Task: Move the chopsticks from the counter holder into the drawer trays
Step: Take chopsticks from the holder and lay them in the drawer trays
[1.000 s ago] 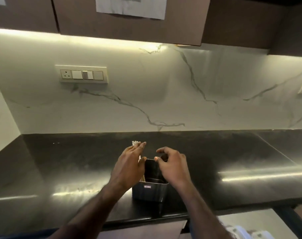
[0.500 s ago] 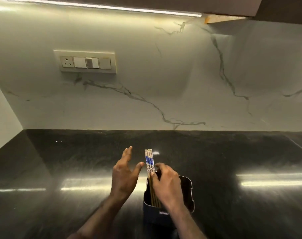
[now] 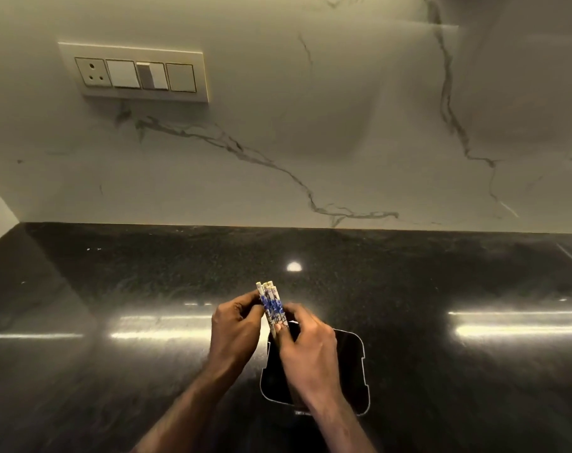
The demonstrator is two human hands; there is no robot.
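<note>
Both hands grip one bundle of chopsticks (image 3: pixel 271 305) above the holder (image 3: pixel 350 364) on the bench (image 3: pixel 114 289): left hand (image 3: pixel 235 331) fingers pinch its left side, right hand (image 3: pixel 306 348) fingers clasp it lower. Step in hand: extraction. The next move probably calls for lifting the bundle clear and carrying it to the drawer, which is out of view.

My feed is dim and warm-tinted, lit from above and out of frame. The marble backsplash (image 3: pixel 311 109) takes an even yellowish wash with a soft shadow at upper right. On the polished black countertop (image 3: pixel 114 273) I get long glare streaks left and right and one small round hotspot near the middle. Wide-angle bending curves the counter's back edge. Detail is soft and grainy; the holder (image 3: pixel 350 371) reads only as a thin bright rim.
</note>
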